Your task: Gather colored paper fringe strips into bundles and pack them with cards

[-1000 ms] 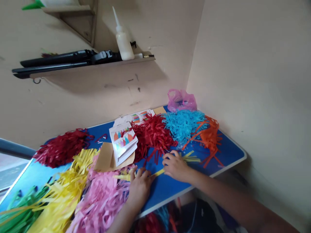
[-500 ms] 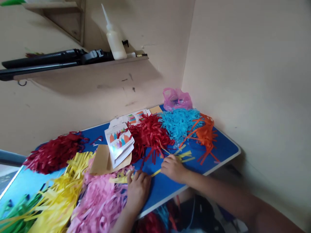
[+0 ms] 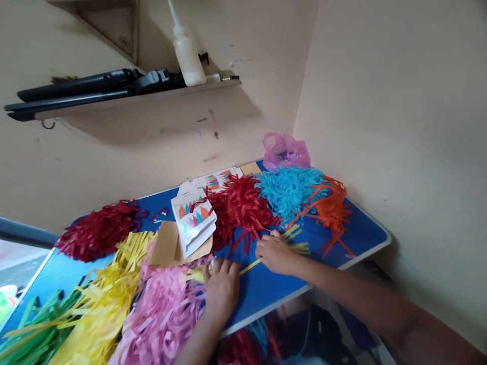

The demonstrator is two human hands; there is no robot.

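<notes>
A yellow fringed paper strip [image 3: 250,266] stretches between my two hands, low over the blue table. My left hand [image 3: 222,286] is closed on its left part, and a yellow end pokes out past the thumb beside the pink paper strips [image 3: 163,309]. About a hand's width to the right, my right hand [image 3: 277,252] closes its fingers round the twisted part. Loose yellow fringe [image 3: 299,247] spreads on the table beyond it. Both palms face down, so the exact finger grip is partly hidden.
Around lie heaps of yellow [image 3: 102,299], green [image 3: 45,324], red [image 3: 243,208], blue [image 3: 291,190] and orange [image 3: 331,210] paper strips. Printed cards [image 3: 194,218] rest on brown card [image 3: 163,246]. A pink plastic bag [image 3: 285,152] sits in the corner; a shelf [image 3: 152,96] holds a nozzle bottle [image 3: 189,61].
The view has shifted slightly, so everything sits a little further right. Both hands keep hold of the yellow strip in nearly the same pose.
</notes>
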